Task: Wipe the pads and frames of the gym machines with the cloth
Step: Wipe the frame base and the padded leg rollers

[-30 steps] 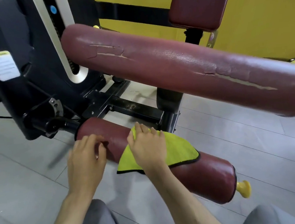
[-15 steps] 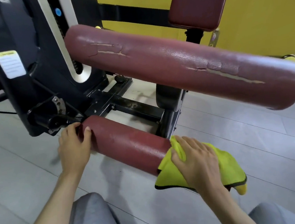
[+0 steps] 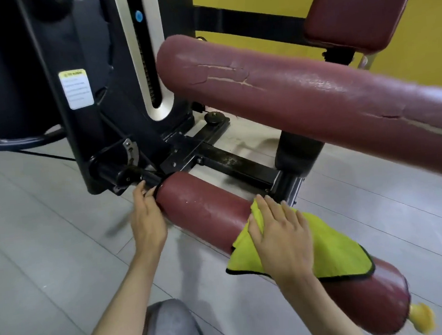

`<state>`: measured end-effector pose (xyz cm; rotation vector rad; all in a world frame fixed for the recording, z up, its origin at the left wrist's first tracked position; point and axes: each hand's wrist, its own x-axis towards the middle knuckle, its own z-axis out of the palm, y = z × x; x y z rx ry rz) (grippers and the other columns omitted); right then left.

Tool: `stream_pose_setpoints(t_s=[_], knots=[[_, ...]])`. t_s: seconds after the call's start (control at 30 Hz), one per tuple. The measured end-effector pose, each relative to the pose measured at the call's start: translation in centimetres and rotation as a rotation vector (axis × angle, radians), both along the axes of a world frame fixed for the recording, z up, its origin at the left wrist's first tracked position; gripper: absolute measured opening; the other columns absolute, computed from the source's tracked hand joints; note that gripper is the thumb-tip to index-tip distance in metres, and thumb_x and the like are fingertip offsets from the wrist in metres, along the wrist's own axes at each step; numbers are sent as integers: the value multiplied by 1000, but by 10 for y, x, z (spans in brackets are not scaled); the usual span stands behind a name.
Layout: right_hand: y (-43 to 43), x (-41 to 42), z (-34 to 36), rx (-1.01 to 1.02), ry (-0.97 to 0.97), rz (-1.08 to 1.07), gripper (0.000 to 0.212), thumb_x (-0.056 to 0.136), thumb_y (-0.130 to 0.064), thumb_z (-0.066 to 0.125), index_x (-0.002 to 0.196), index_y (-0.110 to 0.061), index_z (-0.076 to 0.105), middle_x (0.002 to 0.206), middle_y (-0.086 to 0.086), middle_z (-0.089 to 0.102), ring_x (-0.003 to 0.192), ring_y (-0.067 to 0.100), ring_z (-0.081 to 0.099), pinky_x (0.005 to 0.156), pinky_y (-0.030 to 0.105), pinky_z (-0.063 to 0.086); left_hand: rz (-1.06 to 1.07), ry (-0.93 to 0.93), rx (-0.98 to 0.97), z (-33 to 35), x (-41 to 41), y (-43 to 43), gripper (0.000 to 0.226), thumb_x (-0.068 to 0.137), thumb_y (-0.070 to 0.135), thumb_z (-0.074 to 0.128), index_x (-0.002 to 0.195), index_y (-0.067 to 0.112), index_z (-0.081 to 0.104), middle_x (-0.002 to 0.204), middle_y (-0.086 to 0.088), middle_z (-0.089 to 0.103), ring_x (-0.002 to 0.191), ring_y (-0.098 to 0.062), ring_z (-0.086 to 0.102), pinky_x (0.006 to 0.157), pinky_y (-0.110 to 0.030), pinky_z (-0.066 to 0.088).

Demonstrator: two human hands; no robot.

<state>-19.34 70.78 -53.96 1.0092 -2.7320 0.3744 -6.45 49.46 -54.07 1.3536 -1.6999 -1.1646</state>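
A low maroon roller pad runs from the black machine frame toward the lower right, ending in a yellow end cap. A yellow-green cloth with a dark hem is draped over the pad's middle. My right hand lies flat on the cloth, fingers spread, pressing it against the pad. My left hand holds the pad's left end where it meets the black axle. A larger cracked maroon roller pad spans above.
A maroon seat pad sits at the top right before a yellow wall. The black weight housing with a white label stands on the left. Grey floor tiles surround the machine. My grey-trousered knee is at the bottom.
My right hand and the cloth slid along the lower pad to its right end, then back a little toward the middle. My left hand shifted to the pad's left end.
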Motion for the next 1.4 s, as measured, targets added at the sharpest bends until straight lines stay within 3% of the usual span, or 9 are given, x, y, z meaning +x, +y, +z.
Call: stream_pose_setpoints(t_s=[0.2,0.33,0.5,0.73,0.83,0.93,1.03,1.2,1.4], knots=[[-134,21,7,45,-51,122,66,101,-51,19,149,-18,51,135,5,64,122,37,60,101,54,46,-49,-35,-36,0,-1,-11,52,107,44,32,157,33,30,116,9,58,107,-18,49,91,-37,35],[-165,17,9,16,-56,225,72,99,-53,12,149,-16,50,133,8,65,114,36,63,94,51,50,-67,-70,-81,3,-1,-6,58,104,56,32,157,30,29,112,8,58,108,-20,52,94,-40,40],[-135,4,4,-53,-76,298,74,93,-67,26,151,-26,47,144,-1,59,122,31,60,92,48,52,-72,-68,-42,8,7,-6,49,106,48,37,149,27,41,115,11,56,109,-14,48,92,-32,33],[-38,7,1,94,24,289,80,92,-77,32,162,-39,19,169,-3,25,151,39,31,112,61,38,-19,-14,22,5,5,-5,36,104,38,40,136,29,54,121,12,60,113,-13,52,92,-29,35],[-68,8,-5,112,76,272,71,98,-72,25,158,-35,33,163,2,38,141,44,43,103,61,45,-19,17,73,2,6,-7,35,103,41,37,133,34,55,116,16,62,114,-13,53,93,-32,36],[-130,12,-5,59,75,282,59,99,-61,40,149,-30,48,153,5,51,127,44,55,92,58,52,-52,51,93,2,7,-9,42,96,49,34,130,38,55,110,25,62,113,-11,55,94,-34,39],[-193,27,2,84,59,325,56,96,-55,56,147,-31,48,150,5,52,127,46,54,93,58,50,-81,49,97,2,6,-13,46,91,54,29,128,41,55,108,26,62,110,-8,56,90,-35,42],[-242,34,12,134,21,367,34,100,-47,52,125,-26,60,121,1,63,112,38,56,85,48,44,-111,47,150,2,10,-18,38,95,58,27,115,43,56,103,18,65,105,-12,58,97,-44,49],[-226,28,16,29,-47,431,42,100,-51,54,130,-21,60,127,3,64,125,41,53,85,50,49,-92,86,169,15,10,-11,42,92,73,30,107,42,55,105,18,63,102,-11,58,91,-43,49]])
